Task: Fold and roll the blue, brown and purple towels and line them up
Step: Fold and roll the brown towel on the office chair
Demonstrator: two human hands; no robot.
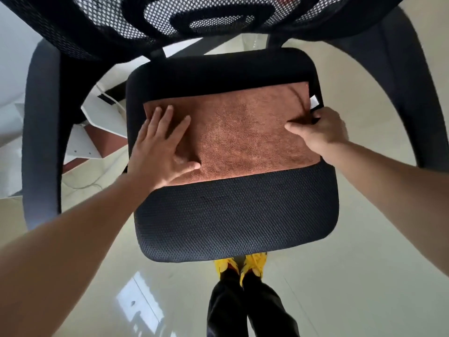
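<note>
Soft, even daylight; a bright window reflection glares on the glossy floor (136, 305). Shadows are faint. Strong wide-angle distortion bends the chair armrests (40, 132) at the edges; slight blur softens the periphery.

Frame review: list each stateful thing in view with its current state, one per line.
brown towel: folded flat on the chair seat, not rolled
left hand: open, palm flat on the towel's left end
right hand: pinching the towel's right edge
white tag: sticking out at right edge
</note>
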